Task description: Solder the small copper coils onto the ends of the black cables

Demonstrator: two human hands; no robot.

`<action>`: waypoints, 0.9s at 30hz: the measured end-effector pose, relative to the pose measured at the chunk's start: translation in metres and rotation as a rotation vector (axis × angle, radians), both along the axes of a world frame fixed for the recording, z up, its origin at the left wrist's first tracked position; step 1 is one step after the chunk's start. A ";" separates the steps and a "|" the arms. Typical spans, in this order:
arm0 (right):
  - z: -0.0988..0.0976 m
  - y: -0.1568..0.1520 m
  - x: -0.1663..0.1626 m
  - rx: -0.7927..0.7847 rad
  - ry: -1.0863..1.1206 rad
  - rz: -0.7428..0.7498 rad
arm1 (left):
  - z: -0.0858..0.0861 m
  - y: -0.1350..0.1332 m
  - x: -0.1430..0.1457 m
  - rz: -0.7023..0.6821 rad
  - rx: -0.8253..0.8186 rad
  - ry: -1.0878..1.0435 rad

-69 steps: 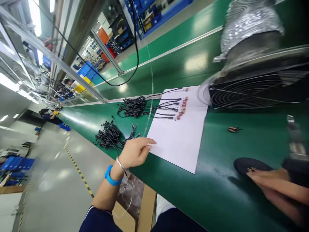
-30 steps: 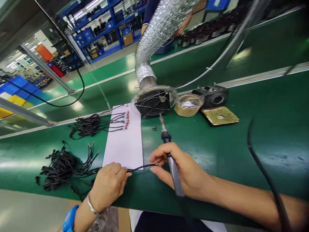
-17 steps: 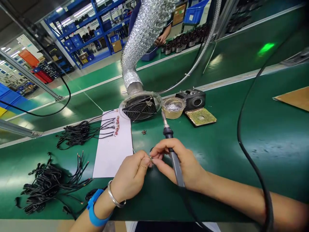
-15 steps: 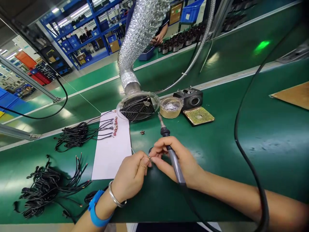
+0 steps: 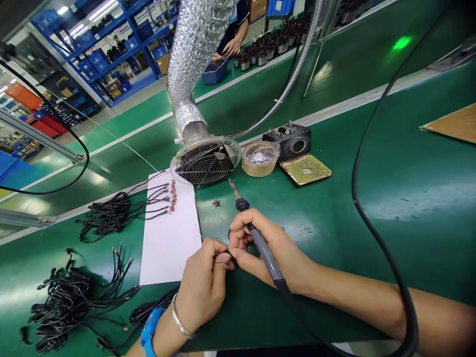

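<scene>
We're seeing a green worktop [image 5: 327,228], jet-black cables [image 5: 67,302], a plain white sheet [image 5: 169,248]; we're spotting a grey soldering iron [image 5: 265,250], a silver crinkle-patterned duct [image 5: 197,49], concentric rings on the fan grille [image 5: 206,171], and a blue wristband [image 5: 150,329]!

Your head camera looks forward and down from above and behind your left grip [image 5: 204,280] and right grip [image 5: 279,248], near enough that your forearms [image 5: 357,290] enter at the bottom and right edges. It leans sideways: past both grips, the tabletop [image 5: 323,218] climbs rightward at its far edge, shelves [image 5: 140,44] well off, up and left.
</scene>
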State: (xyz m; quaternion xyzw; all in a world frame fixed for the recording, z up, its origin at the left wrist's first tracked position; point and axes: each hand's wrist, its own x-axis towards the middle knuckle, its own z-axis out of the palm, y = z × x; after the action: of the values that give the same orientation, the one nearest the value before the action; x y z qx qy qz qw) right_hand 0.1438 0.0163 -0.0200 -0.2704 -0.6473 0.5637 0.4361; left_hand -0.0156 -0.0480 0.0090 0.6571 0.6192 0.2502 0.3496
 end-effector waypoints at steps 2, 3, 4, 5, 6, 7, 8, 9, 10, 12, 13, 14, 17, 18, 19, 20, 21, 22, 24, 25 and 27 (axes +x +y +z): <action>-0.003 -0.004 -0.003 0.095 -0.030 -0.106 | -0.003 -0.003 0.002 0.035 -0.074 -0.106; -0.006 -0.006 -0.005 0.156 -0.048 -0.176 | -0.004 -0.004 0.002 0.060 -0.118 -0.172; -0.008 -0.009 -0.008 0.211 -0.065 -0.239 | -0.006 -0.005 0.003 0.088 -0.158 -0.235; -0.010 -0.012 -0.010 0.241 -0.080 -0.286 | -0.008 -0.006 0.004 0.119 -0.186 -0.287; -0.012 -0.014 -0.011 0.243 -0.092 -0.312 | -0.009 -0.007 0.004 0.150 -0.202 -0.322; -0.014 -0.016 -0.013 0.218 -0.102 -0.319 | -0.010 -0.008 0.005 0.176 -0.208 -0.338; -0.016 -0.017 -0.013 0.174 -0.113 -0.314 | -0.011 -0.008 0.005 0.194 -0.208 -0.339; -0.017 -0.018 -0.014 0.125 -0.123 -0.305 | -0.012 -0.009 0.006 0.205 -0.205 -0.333; -0.018 -0.020 -0.014 0.086 -0.129 -0.295 | -0.012 -0.009 0.006 0.208 -0.204 -0.327; -0.018 -0.021 -0.014 0.052 -0.132 -0.280 | -0.012 -0.010 0.007 0.214 -0.207 -0.322; -0.018 -0.022 -0.014 0.051 -0.134 -0.279 | -0.012 -0.010 0.007 0.219 -0.211 -0.327; -0.018 -0.023 -0.013 0.056 -0.134 -0.277 | -0.012 -0.009 0.007 0.227 -0.215 -0.342; -0.015 -0.021 -0.007 0.096 -0.135 -0.243 | -0.009 -0.004 0.003 0.225 -0.242 -0.457; -0.015 -0.019 -0.004 0.123 -0.132 -0.220 | -0.008 -0.001 0.001 0.210 -0.258 -0.498; -0.014 -0.016 0.000 0.156 -0.125 -0.193 | -0.007 0.002 -0.001 0.192 -0.275 -0.531; -0.014 -0.013 0.003 0.188 -0.114 -0.167 | -0.006 0.005 -0.003 0.172 -0.292 -0.554; -0.014 -0.010 0.007 0.214 -0.100 -0.148 | -0.005 0.007 -0.005 0.153 -0.309 -0.569; -0.014 -0.007 0.010 0.231 -0.082 -0.132 | -0.004 0.010 -0.006 0.143 -0.322 -0.579; -0.014 -0.002 0.013 0.244 -0.054 -0.105 | -0.002 0.013 -0.007 0.137 -0.345 -0.600; -0.014 0.000 0.014 0.247 -0.048 -0.085 | -0.002 0.014 -0.007 0.139 -0.356 -0.607; -0.015 0.002 0.013 0.260 -0.043 -0.040 | -0.002 0.014 -0.007 0.142 -0.372 -0.611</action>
State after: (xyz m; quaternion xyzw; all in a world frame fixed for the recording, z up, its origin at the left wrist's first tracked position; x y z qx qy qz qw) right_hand 0.1564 0.0183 -0.0348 -0.2366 -0.7183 0.4603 0.4649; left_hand -0.0229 -0.0337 0.0069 0.4326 0.5653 0.3417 0.6136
